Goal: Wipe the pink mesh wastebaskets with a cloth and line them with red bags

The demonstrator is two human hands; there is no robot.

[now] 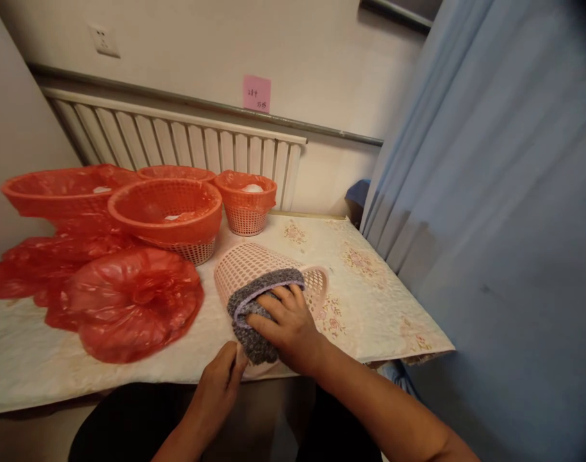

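Note:
A pale pink plastic basket (247,262) with a mesh wall lies tilted on its side at the table's front. My left hand (220,369) is closed at the basket's near edge, thumb and fingers pinching the rim. In my right hand (288,321) is a folded grey cloth (257,343) with a purple edge, pressed against the basket's wall. The fingers of that hand are bent over the cloth, which hides part of the basket.
Crumpled red plastic bags (134,301) lie on the left. Behind them stand several baskets lined with red bags, including a large one (165,205) and a smaller one (247,215). A patterned cloth (365,256) covers the table. A blue curtain (490,224) hangs at the right; a radiator (187,138) is behind.

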